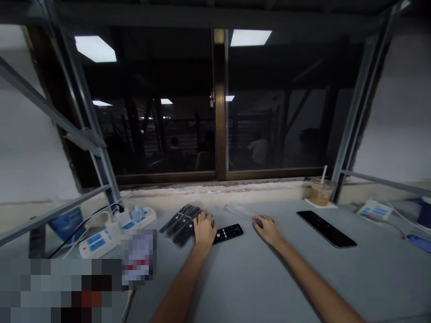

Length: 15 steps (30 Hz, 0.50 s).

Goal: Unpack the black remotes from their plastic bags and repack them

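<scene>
1. Your loose black remote (229, 233) lies on the grey desk (235, 278) with its keys facing up, angled so that its right end is farther from you than its left.
2. Your left hand (205, 229) is at the remote's left end, palm down with the fingers bent, and hides part of that end. I cannot tell whether it grips the remote or only rests there.
3. Left of the remote, next to that hand, some dark wrapped remotes (182, 223) lie side by side in shiny clear plastic. Your left fingers overlap their right edge in this view; contact is unclear.
4. Your right hand (268, 229) is to the right of the remote and apart from it, palm down, fingers partly curled. Its fingertips meet a thin clear bag (239, 209) that lies behind the remote; blur hides whether you pinch it.
5. Farther right of the remote, past your right hand, a black phone (326, 229) lies flat. Beyond it, far to the remote's right, stands a drink cup (320, 193) with a straw (323, 174).
6. Well to the remote's left, a white power strip (117, 233) carries plugs and cables.
7. Behind the remote, past the desk's far edge, stands a dark window (161, 134).
</scene>
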{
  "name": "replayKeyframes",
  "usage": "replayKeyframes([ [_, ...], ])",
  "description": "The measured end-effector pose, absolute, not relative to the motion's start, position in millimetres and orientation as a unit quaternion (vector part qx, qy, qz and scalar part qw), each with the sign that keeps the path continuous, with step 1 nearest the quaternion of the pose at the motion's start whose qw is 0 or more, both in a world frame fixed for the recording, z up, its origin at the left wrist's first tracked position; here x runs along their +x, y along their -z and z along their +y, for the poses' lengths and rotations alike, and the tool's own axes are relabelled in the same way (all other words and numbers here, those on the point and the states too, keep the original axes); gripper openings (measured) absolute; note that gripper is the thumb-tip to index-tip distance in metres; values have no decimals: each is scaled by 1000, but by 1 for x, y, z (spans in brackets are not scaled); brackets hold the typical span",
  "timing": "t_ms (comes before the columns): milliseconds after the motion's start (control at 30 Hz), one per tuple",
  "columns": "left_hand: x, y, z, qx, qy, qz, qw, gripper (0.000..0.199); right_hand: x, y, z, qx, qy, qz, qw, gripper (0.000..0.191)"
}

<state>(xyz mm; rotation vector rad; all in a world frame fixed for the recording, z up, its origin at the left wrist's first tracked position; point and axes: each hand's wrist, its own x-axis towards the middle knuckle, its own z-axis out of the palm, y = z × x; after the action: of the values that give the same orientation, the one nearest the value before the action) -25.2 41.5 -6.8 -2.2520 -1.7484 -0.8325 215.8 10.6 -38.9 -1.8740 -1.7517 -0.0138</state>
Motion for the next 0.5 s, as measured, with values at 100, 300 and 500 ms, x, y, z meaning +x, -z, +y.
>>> replayKeyframes([
  [100,-27,6,43,-744,283,-601,76,23,216,39,11,-710,5,-646,281,29],
  [300,-29,5,42,-744,257,-608,100,26,216,41,10,-705,4,-655,272,31],
  [500,-38,2,45,-722,224,-648,87,30,223,44,13,-689,6,-671,273,32],
])
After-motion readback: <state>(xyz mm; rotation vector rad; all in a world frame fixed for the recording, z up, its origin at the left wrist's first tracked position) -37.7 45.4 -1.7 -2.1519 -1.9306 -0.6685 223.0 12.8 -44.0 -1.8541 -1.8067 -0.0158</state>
